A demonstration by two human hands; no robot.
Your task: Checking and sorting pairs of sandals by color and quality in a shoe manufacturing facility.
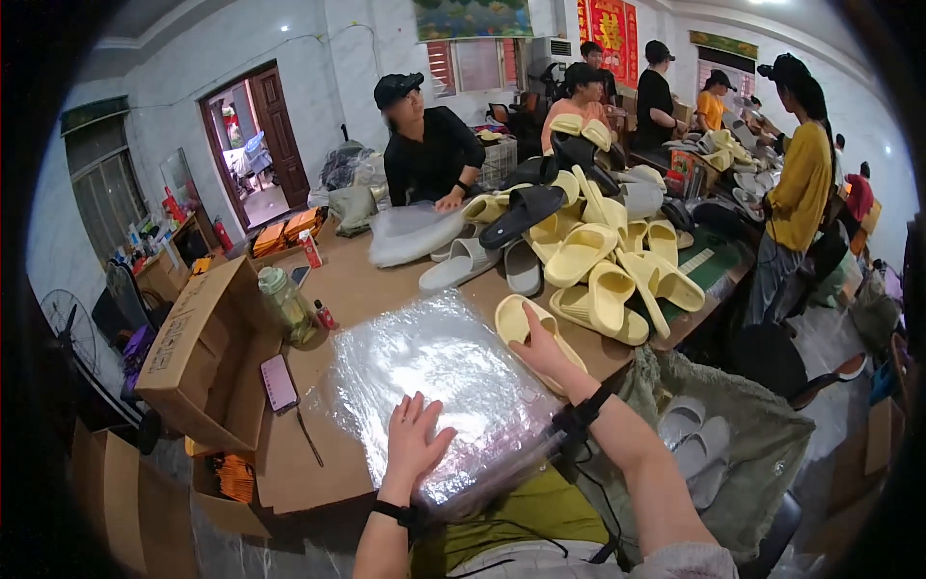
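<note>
A pale yellow foam slipper (pixel 508 318) sits beside the stack of shiny clear plastic bags (pixel 405 347), towards the right edge of the brown tabletop (pixel 357 270). I see the right hand (pixel 545 349) half-curled on it, grip firmness unclear to me; the left hand (pixel 417 439) rests open on the bags, fingers slightly spread, grasping nothing.
</note>
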